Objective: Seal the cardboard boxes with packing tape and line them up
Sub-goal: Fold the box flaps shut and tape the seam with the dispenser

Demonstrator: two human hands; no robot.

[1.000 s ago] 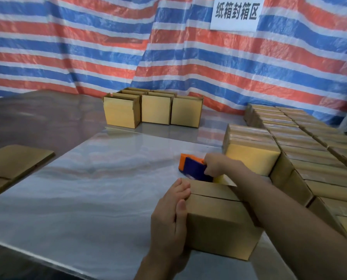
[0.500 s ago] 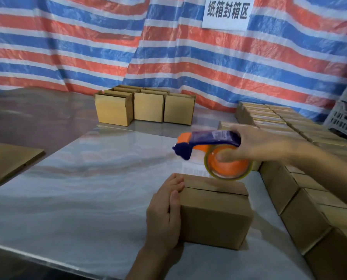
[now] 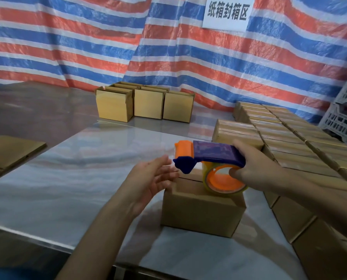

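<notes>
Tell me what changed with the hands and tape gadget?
The right hand lifted the tape dispenser off the table from behind the box and holds it above the box's top. The left hand came off the box's left side and hovers open by the dispenser's front. The box, the rows of boxes at right and the three open boxes at the back stayed put.
</notes>
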